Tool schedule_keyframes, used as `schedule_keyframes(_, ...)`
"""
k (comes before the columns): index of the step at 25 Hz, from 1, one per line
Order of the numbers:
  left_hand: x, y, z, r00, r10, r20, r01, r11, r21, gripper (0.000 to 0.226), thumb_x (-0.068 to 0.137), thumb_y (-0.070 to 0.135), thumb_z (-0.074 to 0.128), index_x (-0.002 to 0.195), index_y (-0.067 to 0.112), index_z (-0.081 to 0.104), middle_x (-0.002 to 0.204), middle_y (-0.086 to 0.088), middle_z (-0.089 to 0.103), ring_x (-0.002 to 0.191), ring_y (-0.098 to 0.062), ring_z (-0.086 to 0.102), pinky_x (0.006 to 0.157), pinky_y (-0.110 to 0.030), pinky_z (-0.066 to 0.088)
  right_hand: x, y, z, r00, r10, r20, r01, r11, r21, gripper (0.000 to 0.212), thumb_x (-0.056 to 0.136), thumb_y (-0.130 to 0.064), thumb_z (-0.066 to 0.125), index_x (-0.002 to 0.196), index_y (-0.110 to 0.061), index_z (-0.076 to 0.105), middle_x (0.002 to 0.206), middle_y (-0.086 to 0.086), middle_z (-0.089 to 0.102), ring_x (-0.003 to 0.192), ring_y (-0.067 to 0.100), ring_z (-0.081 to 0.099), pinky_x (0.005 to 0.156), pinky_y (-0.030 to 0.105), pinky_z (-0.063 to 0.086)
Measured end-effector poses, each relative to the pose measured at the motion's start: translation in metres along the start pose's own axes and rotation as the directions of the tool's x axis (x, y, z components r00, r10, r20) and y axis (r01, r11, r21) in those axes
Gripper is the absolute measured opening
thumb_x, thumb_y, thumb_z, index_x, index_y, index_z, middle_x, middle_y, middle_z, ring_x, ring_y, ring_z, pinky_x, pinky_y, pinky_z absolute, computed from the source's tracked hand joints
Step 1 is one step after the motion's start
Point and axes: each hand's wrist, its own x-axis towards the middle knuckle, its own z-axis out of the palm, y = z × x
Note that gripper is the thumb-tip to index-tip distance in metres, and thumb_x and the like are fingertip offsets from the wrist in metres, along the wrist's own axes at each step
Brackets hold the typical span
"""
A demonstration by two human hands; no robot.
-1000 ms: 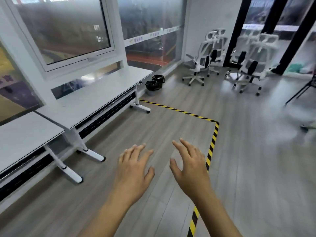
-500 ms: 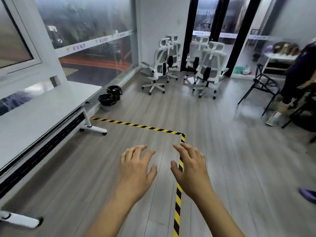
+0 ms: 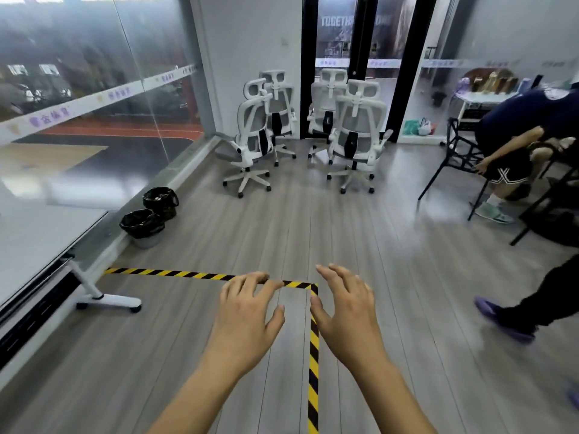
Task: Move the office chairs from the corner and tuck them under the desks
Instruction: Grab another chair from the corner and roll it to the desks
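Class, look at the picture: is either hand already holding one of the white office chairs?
No: both the left hand and right hand hang open, far from the white office chairs.

Two black-lined bins [image 3: 147,225] stand together by the left glass wall [image 3: 94,98]. Striped tape [image 3: 188,274] crosses the near floor and turns a corner. Far right, a seated person [image 3: 513,136] bends forward on a black chair [image 3: 454,158]; a purple shoe [image 3: 501,321] is nearer.

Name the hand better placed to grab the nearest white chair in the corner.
Left, narrowly. Both the left hand and right hand are empty, open and far off, but the nearest chair stands ahead-left, on the left hand's side.
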Motion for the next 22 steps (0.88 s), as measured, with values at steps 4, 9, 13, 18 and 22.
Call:
schedule_keyframes(4, 0.124, -0.024, 0.039, 0.999, -0.035, -0.006, 0.035, 0.999, 0.003, 0.033, 0.090, 0.046, 0.050, 0.121, 0.036, 0.054, 0.128, 0.008, 0.053, 0.123, -0.018, 0.046, 0.104, -0.039, 0.037, 0.134, 0.037, 0.032, 0.999, -0.042, 0.022, 0.041, 0.999, 0.014, 0.051, 0.094, -0.038, 0.058, 0.142, -0.032, 0.046, 0.141, -0.009, 0.048, 0.131, 0.013, 0.040, 0.116, 0.043, 0.029)
schedule_keyframes(9, 0.256, -0.076, 0.093, 0.995, -0.089, -0.034, 0.090, 0.996, 0.005, 0.038, 0.089, 0.049, 0.042, 0.121, 0.036, 0.054, 0.130, 0.008, 0.052, 0.124, -0.018, 0.044, 0.106, -0.039, 0.036, 0.279, 0.071, 0.094, 0.992, -0.101, 0.072, 0.100, 0.995, 0.027, 0.051, 0.094, -0.039, 0.057, 0.144, -0.034, 0.044, 0.142, -0.010, 0.046, 0.132, 0.010, 0.038, 0.118, 0.041, 0.027)
schedule_keyframes(13, 0.375, -0.135, 0.144, 0.992, -0.116, -0.054, 0.117, 0.993, 0.023, 0.036, 0.090, 0.047, 0.044, 0.121, 0.034, 0.056, 0.129, 0.006, 0.053, 0.123, -0.019, 0.045, 0.104, -0.039, 0.036, 0.410, 0.098, 0.156, 0.987, -0.123, 0.100, 0.122, 0.992, 0.013, 0.051, 0.094, -0.038, 0.058, 0.143, -0.033, 0.045, 0.141, -0.009, 0.047, 0.132, 0.011, 0.041, 0.117, 0.043, 0.030)
schedule_keyframes(18, 0.545, -0.211, 0.189, 0.989, -0.135, -0.058, 0.137, 0.990, 0.026, 0.033, 0.090, 0.043, 0.053, 0.121, 0.032, 0.056, 0.128, 0.003, 0.055, 0.121, -0.021, 0.048, 0.104, -0.042, 0.039, 0.584, 0.117, 0.223, 0.984, -0.115, 0.138, 0.115, 0.993, 0.006, 0.051, 0.096, -0.042, 0.054, 0.145, -0.037, 0.041, 0.143, -0.013, 0.043, 0.134, 0.007, 0.036, 0.119, 0.042, 0.028)
schedule_keyframes(22, 0.668, -0.258, 0.222, 0.993, -0.111, -0.045, 0.112, 0.993, 0.023, 0.034, 0.091, 0.045, 0.048, 0.122, 0.034, 0.055, 0.130, 0.004, 0.053, 0.123, -0.020, 0.046, 0.106, -0.041, 0.037, 0.705, 0.138, 0.271, 0.987, -0.112, 0.115, 0.109, 0.994, 0.026, 0.050, 0.095, -0.042, 0.054, 0.144, -0.035, 0.043, 0.141, -0.013, 0.046, 0.134, 0.006, 0.037, 0.117, 0.044, 0.031)
